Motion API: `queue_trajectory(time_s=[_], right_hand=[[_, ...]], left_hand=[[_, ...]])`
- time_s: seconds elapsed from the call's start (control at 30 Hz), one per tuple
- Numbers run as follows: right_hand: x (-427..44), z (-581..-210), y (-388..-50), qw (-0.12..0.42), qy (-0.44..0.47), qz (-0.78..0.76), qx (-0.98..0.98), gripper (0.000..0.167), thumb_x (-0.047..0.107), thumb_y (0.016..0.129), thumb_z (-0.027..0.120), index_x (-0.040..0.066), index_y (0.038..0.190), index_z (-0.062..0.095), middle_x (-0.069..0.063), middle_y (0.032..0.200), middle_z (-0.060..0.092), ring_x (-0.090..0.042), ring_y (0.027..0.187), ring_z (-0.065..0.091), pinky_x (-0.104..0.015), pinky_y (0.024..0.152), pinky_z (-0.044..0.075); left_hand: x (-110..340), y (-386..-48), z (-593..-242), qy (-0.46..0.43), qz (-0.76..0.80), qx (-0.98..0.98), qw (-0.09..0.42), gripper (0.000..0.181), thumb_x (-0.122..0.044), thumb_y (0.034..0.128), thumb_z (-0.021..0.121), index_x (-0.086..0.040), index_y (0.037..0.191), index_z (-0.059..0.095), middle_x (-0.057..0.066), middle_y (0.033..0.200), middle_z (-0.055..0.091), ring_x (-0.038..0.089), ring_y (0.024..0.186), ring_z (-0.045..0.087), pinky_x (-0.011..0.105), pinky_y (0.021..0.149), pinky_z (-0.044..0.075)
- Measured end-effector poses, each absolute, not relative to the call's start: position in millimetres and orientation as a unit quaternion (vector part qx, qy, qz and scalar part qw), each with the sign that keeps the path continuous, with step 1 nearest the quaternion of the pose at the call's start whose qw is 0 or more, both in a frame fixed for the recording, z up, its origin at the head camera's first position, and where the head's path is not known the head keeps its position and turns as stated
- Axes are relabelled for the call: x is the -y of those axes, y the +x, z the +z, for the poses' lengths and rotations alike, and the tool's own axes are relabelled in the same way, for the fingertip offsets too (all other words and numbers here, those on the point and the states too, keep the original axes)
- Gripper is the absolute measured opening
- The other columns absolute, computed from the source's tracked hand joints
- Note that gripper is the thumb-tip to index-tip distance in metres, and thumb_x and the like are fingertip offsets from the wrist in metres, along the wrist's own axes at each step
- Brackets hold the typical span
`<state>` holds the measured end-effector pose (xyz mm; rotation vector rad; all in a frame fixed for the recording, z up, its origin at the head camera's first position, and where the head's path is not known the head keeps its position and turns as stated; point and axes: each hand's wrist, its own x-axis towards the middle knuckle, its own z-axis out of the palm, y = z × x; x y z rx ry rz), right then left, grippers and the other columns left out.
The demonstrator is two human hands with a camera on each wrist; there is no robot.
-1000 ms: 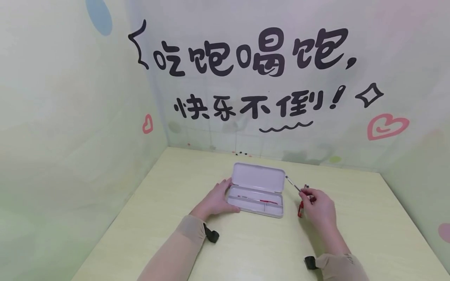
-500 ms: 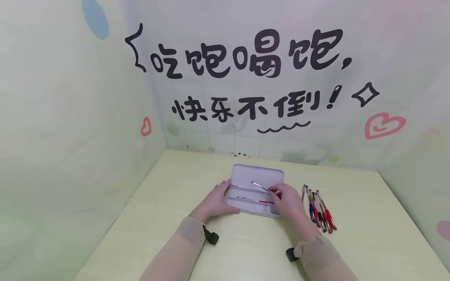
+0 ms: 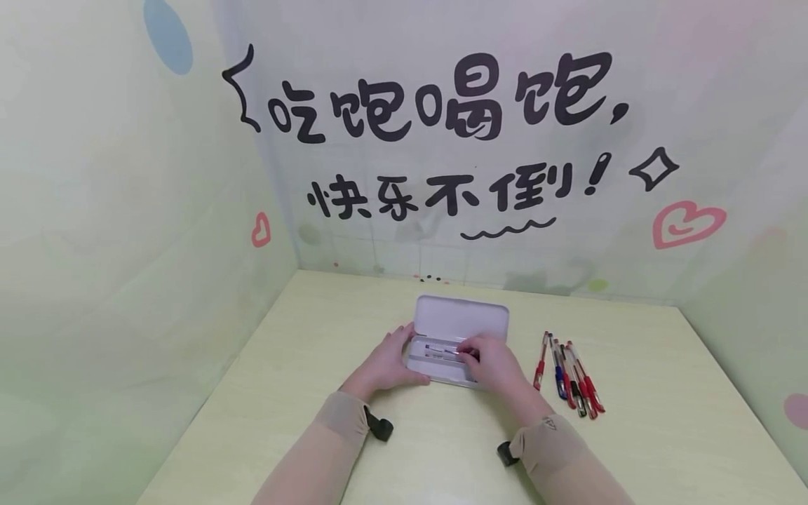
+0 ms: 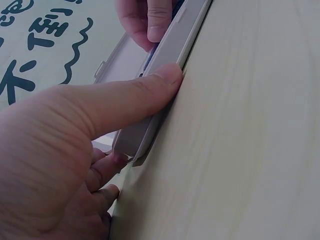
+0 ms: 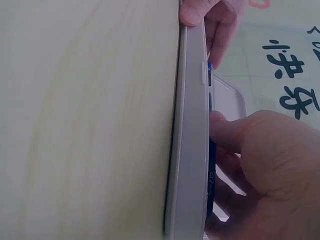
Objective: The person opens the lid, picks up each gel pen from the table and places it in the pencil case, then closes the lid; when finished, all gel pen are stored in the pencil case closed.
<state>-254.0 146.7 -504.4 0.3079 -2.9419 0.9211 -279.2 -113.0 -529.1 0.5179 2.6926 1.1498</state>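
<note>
At the left we see a pale wall [image 3: 126,210] with a blue oval [image 3: 167,36] and a small pink heart [image 3: 261,230]. Below it begins the left edge of the light yellow surface [image 3: 265,337]. A beige sleeve [image 3: 309,449] comes from the near side, and then we find the left hand [image 3: 385,361]. Its fingers grip the left end of the pencil case [image 3: 435,368]: the thumb presses the front wall, and the other fingers bend around the end.

The pencil case lies on the surface, roughly midway between its left and right edges and rather near to the far edge. Its lid [image 3: 459,317] is raised and leans back. In the rear compartment we notice a slim pen [image 3: 437,355], partly hidden by the right hand [image 3: 495,361].

The fingers of this right hand pinch a blue pen [image 5: 212,177] low over the same compartment, with one end pointing to the left. We cannot tell whether this pen touches the bottom.

Further right, on the surface and well apart from its right edge, one red pen [image 3: 540,361] lies beside a bundle of pens [image 3: 576,379] with blue, red and black grips; their coloured ends lie toward the near edge.
</note>
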Motion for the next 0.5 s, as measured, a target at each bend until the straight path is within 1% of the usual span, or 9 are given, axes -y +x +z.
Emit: queue_trajectory(time_s=[0.2,0.5], right_hand=[[-146.6,-506.3,-253.9,0.004,0.094,0.294,0.951,0.006,0.018,0.102,0.079,0.017,0.104,0.085,-0.001,0.102,0.074,-0.017,0.092,0.065,-0.044,0.088,0.060],[-148.0,-508.1,-253.3,0.004,0.095,0.290,0.952,0.008,0.019,0.102,0.079,0.017,0.107,0.085,-0.003,0.105,0.076,-0.021,0.098,0.070,-0.048,0.093,0.062]], left_hand=[[114.0,-280.2,-529.4,0.177,0.386,-0.902,0.081,0.129,-0.045,0.0743,0.101,-0.017,0.176,0.027,0.007,0.178,0.042,0.043,0.172,0.020,0.063,0.142,0.016],[113.5,-278.4,-529.8,0.176,0.385,-0.902,0.083,0.128,-0.045,0.0752,0.101,-0.014,0.176,0.027,0.009,0.177,0.043,0.044,0.171,0.021,0.064,0.141,0.017]])
